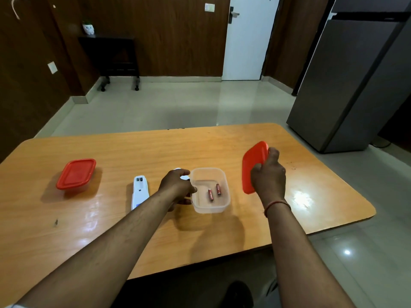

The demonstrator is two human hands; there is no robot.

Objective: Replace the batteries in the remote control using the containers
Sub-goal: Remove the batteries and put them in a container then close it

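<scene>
A clear plastic container (220,207) stands uncovered in the middle of the table, with two red batteries (210,194) lying in it. My left hand (176,185) grips its left wall. My right hand (268,176) holds the red lid (252,161) tilted up to the right of the container. A white remote control (139,192) lies face down left of my left hand, its battery bay uncovered and looking empty. A small white piece (178,169) peeks out behind my left hand. A second container with a red lid (75,174) sits shut at the far left.
The wooden table (133,152) has rounded corners; its right edge is near my right hand. A grey fridge (347,85) stands beyond the right corner. A dark side table (111,56) and white door (246,41) are at the back wall.
</scene>
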